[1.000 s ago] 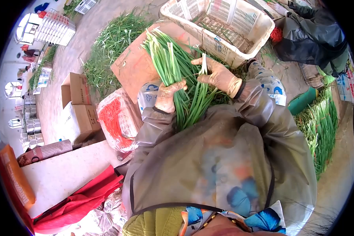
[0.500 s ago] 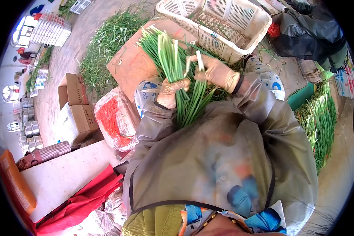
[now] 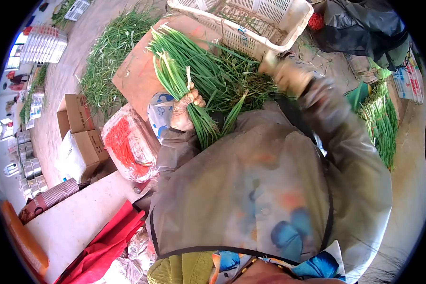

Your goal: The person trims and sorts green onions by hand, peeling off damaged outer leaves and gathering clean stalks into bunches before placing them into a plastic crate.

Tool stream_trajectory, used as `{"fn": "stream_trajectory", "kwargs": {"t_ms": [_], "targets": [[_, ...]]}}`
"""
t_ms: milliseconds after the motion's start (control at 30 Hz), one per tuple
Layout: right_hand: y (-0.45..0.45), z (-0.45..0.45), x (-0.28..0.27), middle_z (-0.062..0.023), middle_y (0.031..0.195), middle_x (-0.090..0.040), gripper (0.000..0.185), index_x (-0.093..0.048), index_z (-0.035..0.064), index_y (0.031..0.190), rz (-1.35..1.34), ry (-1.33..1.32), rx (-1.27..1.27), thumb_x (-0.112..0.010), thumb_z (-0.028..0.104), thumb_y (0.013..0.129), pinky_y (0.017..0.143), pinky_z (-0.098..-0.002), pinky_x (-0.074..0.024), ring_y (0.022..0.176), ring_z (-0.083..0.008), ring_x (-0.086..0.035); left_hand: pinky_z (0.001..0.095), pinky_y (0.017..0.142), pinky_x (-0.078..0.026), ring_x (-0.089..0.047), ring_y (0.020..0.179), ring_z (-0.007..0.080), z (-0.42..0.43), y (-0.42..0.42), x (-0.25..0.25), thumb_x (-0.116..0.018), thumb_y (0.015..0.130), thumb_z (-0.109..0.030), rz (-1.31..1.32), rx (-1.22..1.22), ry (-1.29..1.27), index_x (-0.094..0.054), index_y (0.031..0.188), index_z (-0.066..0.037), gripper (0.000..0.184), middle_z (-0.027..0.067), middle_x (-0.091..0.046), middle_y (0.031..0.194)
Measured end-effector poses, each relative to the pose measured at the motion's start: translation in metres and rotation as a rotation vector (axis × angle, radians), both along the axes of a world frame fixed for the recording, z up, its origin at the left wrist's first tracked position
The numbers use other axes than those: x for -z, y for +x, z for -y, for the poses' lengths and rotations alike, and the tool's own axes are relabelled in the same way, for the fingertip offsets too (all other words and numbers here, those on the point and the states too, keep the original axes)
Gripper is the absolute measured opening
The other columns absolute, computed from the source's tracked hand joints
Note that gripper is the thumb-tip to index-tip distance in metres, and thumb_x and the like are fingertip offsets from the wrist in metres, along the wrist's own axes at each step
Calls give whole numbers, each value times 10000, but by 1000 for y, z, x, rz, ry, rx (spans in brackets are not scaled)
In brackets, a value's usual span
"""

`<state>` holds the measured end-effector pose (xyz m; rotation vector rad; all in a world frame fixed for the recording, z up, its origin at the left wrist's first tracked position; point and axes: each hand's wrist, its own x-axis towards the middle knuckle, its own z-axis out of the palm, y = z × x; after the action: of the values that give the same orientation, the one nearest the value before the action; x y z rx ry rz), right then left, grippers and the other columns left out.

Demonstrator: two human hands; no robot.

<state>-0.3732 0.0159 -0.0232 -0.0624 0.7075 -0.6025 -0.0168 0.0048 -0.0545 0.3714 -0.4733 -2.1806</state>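
My gloved left hand (image 3: 184, 111) is closed around a bunch of garlic chives (image 3: 170, 78), pale stem ends pointing up and away from me, green leaves hanging toward my lap. More chives (image 3: 206, 64) lie behind it, on a brown board (image 3: 135, 68) and over a heap of loose, darker leaves (image 3: 251, 78). Off to the right, my gloved right hand (image 3: 288, 75) is blurred by motion above the heap's edge, near the crate. Its fingers are too smeared to read. A few chives (image 3: 234, 113) rest against my apron beside the held bunch.
A white plastic crate (image 3: 270, 42) stands beyond the heap. Left are a pile of chive leaves (image 3: 113, 57), red ties (image 3: 120, 142) on a wrapped package and a cardboard box (image 3: 87, 146). Tied chive bundles (image 3: 381, 120) stand at the right.
My right hand has moved away from the bunch, out to the right. My left hand keeps its hold, and the bunch now leans further left. The whole view has shifted slightly.
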Motion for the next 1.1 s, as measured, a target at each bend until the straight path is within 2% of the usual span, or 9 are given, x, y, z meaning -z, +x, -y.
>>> {"fn": "stream_trajectory", "kwargs": {"t_ms": [33,133,300,600,700,733,867,1000,1100], "targets": [[57,-29,-15,61,538,-389,171,-561,28,962,-767,-138,-132,-537,171,872,362,-214,-240,397,-59,-315,245,650,-372,-441,655,96,-1,0,-2,-649,758,-78,-8,8,2,-517,1096,-76,363,-21,-469,753],[90,-49,58,67,519,-371,160,-557,75,850,-286,-41,-100,-618,221,826,359,-222,-214,395,-41,-298,246,651,-372,-439,656,97,-6,-1,-8,-647,760,-76,41,-16,-3,-517,1086,-75,350,-20,-475,762],[128,-18,-7,46,490,-388,176,-580,66,877,-534,-382,118,-661,198,794,365,-212,-205,375,-51,-293,352,817,-480,-566,926,208,-18,-13,-12,-647,753,-70,377,-34,21,-523,1075,-46,346,82,-587,961],[90,34,-25,63,472,-357,161,-601,59,764,-548,-398,487,-624,209,819,326,-225,-186,338,-49,-258,284,728,-471,-574,795,154,-31,-34,-45,-619,710,32,445,83,-81,-575,1016,-12,312,48,-612,903],[80,24,-35,65,498,-395,234,-609,47,837,-920,-629,230,-598,280,840,314,-219,-220,345,-40,-270,301,761,-486,-591,849,168,-32,-28,-42,-627,719,-13,509,66,-130,-560,1060,-8,347,54,-615,958],[89,20,-32,19,577,-504,244,-607,38,887,-988,-618,-78,-610,276,835,388,-207,-342,430,-43,-412,301,761,-486,-591,849,168,-31,-29,-44,-627,719,-13,512,70,-130,-560,1060,-8,347,54,-615,958],[129,-3,-11,-82,784,-620,407,-594,-8,1003,-898,-1131,-91,-663,325,779,690,-278,-448,730,-144,-553,274,715,-469,-568,805,150,-29,-33,-40,-626,717,18,447,82,-27,-571,1039,-15,328,32,-611,891],[116,2,-43,-18,676,-588,201,-635,10,872,-845,-978,-298,-662,180,768,534,-247,-392,583,-98,-477,270,665,-496,-589,722,145,-31,-28,-45,-653,716,-34,436,80,-17,-567,1014,-14,310,48,-613,855],[105,-1,-41,17,607,-542,195,-631,33,881,-612,-823,-121,-674,178,758,459,-203,-328,508,-57,-440,257,664,-473,-574,712,139,-30,-16,-48,-695,698,-95,558,110,-121,-569,1004,-19,340,37,-607,855]]}}
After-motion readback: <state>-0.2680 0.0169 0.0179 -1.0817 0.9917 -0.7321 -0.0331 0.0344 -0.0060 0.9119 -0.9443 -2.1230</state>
